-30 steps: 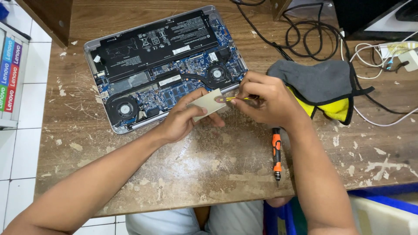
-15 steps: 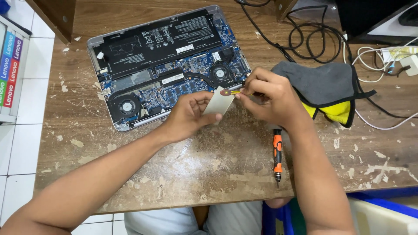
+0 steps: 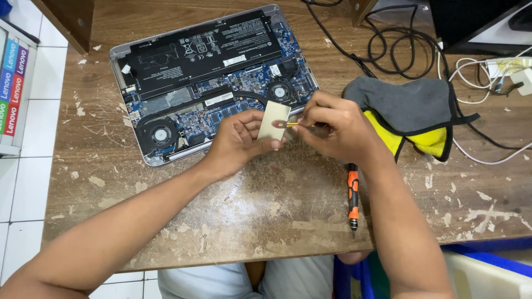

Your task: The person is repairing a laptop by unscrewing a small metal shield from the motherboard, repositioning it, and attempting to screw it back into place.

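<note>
pinching hands — left on a flat beige card, right on a thin yellow tool.

A worn wooden counter, scratched and flecked with pale paint, fills the frame. An opened laptop lies at upper left, tangled cables at upper right, a grey and yellow cloth at right, and an orange screwdriver near the lower middle.

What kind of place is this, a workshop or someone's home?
Probably a small computer repair bench. An opened laptop lies with its insides showing on a scarred wooden table, an orange screwdriver lies beside the right hand, and cables tangle behind.
</note>
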